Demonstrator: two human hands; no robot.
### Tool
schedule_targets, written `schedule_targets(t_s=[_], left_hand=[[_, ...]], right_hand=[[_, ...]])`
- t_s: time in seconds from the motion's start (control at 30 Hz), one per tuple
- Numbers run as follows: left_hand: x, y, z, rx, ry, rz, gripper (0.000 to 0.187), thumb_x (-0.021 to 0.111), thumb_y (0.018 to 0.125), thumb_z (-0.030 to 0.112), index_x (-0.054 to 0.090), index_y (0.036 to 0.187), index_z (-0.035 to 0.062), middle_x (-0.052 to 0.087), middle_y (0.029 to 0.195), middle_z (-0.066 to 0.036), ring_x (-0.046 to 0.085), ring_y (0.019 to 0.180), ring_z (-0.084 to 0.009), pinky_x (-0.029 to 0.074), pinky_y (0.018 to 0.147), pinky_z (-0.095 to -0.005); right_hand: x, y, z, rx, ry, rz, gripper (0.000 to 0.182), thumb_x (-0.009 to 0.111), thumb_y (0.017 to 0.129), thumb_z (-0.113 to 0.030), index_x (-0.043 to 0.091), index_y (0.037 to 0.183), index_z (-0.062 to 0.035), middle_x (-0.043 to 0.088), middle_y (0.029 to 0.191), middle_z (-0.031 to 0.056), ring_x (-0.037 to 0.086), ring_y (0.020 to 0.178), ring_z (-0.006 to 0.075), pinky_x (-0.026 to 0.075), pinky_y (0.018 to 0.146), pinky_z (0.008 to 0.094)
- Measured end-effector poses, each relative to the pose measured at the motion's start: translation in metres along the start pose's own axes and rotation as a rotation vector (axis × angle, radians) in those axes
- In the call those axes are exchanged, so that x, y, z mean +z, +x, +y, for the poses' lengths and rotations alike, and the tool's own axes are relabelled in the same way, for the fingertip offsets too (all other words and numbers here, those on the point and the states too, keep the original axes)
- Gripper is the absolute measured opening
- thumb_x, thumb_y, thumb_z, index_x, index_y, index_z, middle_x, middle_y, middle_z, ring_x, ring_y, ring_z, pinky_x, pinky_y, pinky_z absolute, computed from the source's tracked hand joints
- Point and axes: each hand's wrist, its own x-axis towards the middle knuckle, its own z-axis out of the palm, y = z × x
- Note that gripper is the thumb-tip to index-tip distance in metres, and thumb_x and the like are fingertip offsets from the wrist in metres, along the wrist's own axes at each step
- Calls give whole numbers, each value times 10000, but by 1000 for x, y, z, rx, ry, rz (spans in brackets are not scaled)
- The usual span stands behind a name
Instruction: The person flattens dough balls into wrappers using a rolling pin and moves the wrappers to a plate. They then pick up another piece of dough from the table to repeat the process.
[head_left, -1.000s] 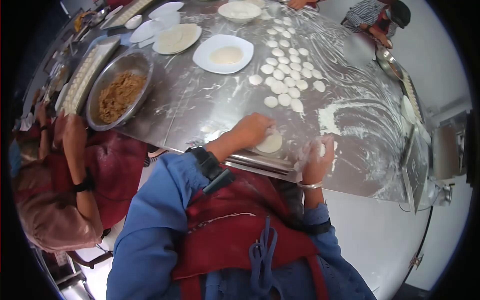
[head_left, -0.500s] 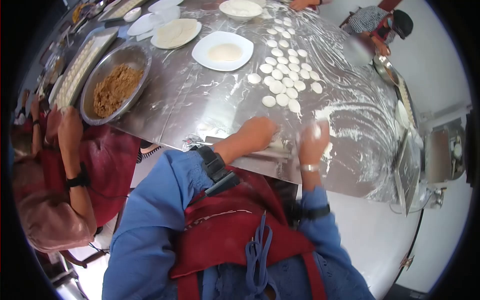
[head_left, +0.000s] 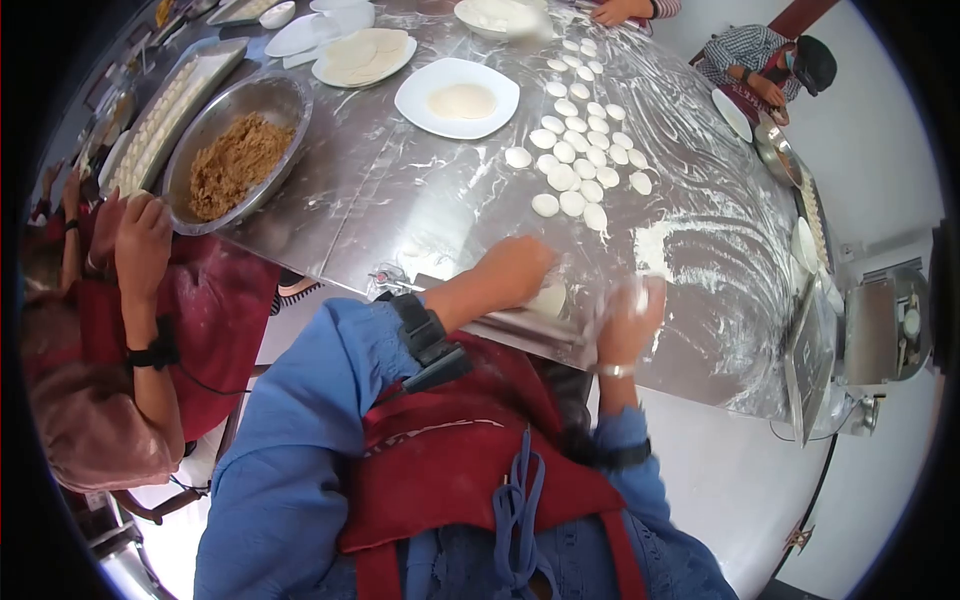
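Observation:
My left hand point(head_left: 520, 270) is closed, its fingertips hidden, at the edge of a thin round dough wrapper point(head_left: 549, 301) near the front of the metal table. My right hand point(head_left: 632, 318) is a blurred fist dusted with flour, just right of the wrapper. It is on the end of a greyish rolling pin point(head_left: 540, 328), smeared by motion, that lies along the near side of the wrapper. Beyond my hands are several small flattened dough pieces point(head_left: 562, 177). A square white plate point(head_left: 420, 98) holds one rolled wrapper point(head_left: 462, 100).
A steel bowl point(head_left: 297, 120) of brown filling point(head_left: 240, 165) stands at left, beside a tray point(head_left: 228, 62) of shaped pieces. Stacked wrappers point(head_left: 365, 55) lie on another plate. One co-worker's hand point(head_left: 145, 235) is at left; another person point(head_left: 765, 75) is at far right. Flour streaks the table point(head_left: 350, 235).
The view has shifted slightly. My right hand and the rolling pin have moved a little toward me, showing more of the wrapper. My left hand stays at its edge.

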Motion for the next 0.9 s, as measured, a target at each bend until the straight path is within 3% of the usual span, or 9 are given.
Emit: schedule_targets(t_s=[0.07, 0.17, 0.33, 0.53, 0.63, 0.73, 0.77, 0.8, 0.9], left_hand=[[1, 3, -3, -23, -16, -20, 118, 534, 726, 100, 595, 804, 34, 597, 751, -190, 573, 732, -382, 460, 653, -457], [16, 8, 2, -23, -44, -2, 128, 544, 736, 122, 583, 824, 38, 592, 749, -197, 568, 733, -382, 455, 657, -454], [15, 14, 5, -68, -119, 100, 152, 548, 749, 151, 585, 852, 45, 588, 755, -203, 563, 733, -384, 449, 657, -447], [4, -5, 2, -83, -84, -38, 123, 537, 701, 71, 593, 805, 36, 591, 760, -196, 572, 762, -379, 460, 677, -446], [33, 9, -6, -18, -126, 104, 118, 544, 672, 55, 589, 774, 16, 582, 751, -213, 569, 750, -379, 457, 677, -444], [39, 0, 1, -55, -67, 94, 241, 529, 656, 0, 589, 889, 0, 584, 899, -237, 562, 880, -373, 453, 760, -457], [39, 1, -4, -119, -110, -7, 268, 550, 652, 17, 598, 916, 18, 584, 916, -221, 556, 908, -367, 452, 790, -440], [25, -1, -6, -7, -104, -53, 231, 590, 664, 71, 596, 892, 37, 592, 913, -196, 563, 898, -352, 454, 781, -421], [-44, 11, -21, -82, -403, 191, 201, 592, 734, 156, 573, 892, 33, 600, 844, -182, 584, 795, -328, 450, 716, -405]], right_hand=[[-8, -21, -9, 230, 196, 71, 102, 499, 759, -94, 434, 755, -16, 445, 624, 114, 445, 571, 270, 387, 573, 361], [12, 18, -5, -98, -37, 64, 99, 515, 767, -79, 439, 765, -14, 468, 630, 133, 464, 554, 287, 393, 553, 358], [29, 33, -4, -72, -37, 64, 119, 535, 760, -80, 441, 766, -9, 469, 652, 144, 462, 591, 290, 396, 583, 349], [-5, -14, -12, 342, 209, 40, 124, 554, 751, -77, 457, 789, -10, 475, 665, 161, 455, 600, 321, 399, 594, 360], [22, 31, -9, -94, -128, 50, 138, 567, 739, -79, 460, 797, -15, 517, 712, 171, 495, 659, 351, 401, 612, 385], [21, 17, 25, 51, -49, 10, 285, 530, 821, -154, 508, 1037, 32, 566, 922, 188, 526, 871, 325, 400, 807, 420], [17, 7, 18, -141, 0, 163, 231, 512, 830, -164, 514, 966, 23, 555, 863, 166, 523, 818, 283, 408, 762, 403], [-6, -5, 7, 111, 33, -38, 199, 491, 838, -172, 494, 890, 20, 521, 789, 133, 496, 727, 245, 412, 682, 381], [-19, -26, 2, 99, 6, 19, 147, 464, 832, -148, 465, 833, 0, 446, 688, 82, 434, 604, 196, 384, 560, 331]])
